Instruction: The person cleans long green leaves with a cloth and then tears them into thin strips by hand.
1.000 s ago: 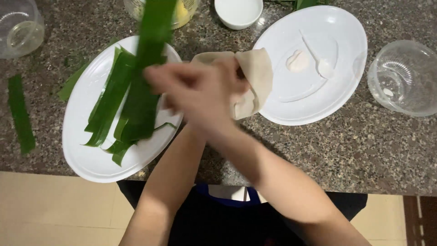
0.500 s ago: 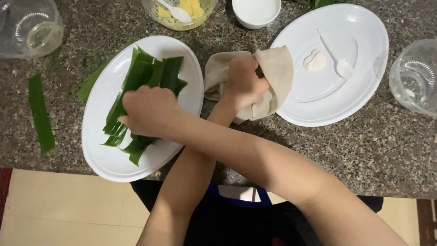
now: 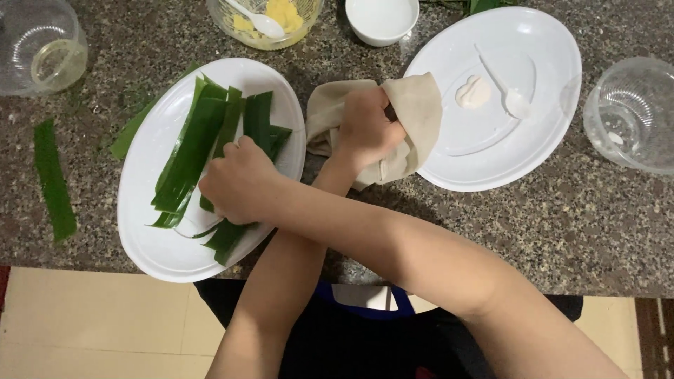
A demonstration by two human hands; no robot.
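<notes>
1. Green leaf strips (image 3: pixel 203 151) now lie bunched on the left white oval plate (image 3: pixel 151 238); a second ago a strip was lifted high above that plate, so the strip has been laid down with the rest
2. Crossed arms: the right hand (image 3: pixel 239 182) reaches over to the left plate and rests curled on the strips, fingers pressing them; whether it pinches one strip or only steadies the pile is hard to tell from this angle
3. The left hand (image 3: pixel 368 126) crosses to the right and is closed on a beige cloth (image 3: pixel 414 112), which bunches between the two plates and laps onto the rim of the right white plate (image 3: pixel 533 105); half a second back it gripped the cloth in much the same place
4. That right plate carries a small white dab (image 3: pixel 474 91) and a white plastic spoon (image 3: pixel 509 98)
5. Elsewhere on the speckled stone table (image 3: pixel 491 231): a stray leaf strip (image 3: pixel 55 182) at far left, a clear bowl with yellow pieces (image 3: pixel 270 21), a small white bowl (image 3: pixel 382 17), and clear containers at either edge
</notes>
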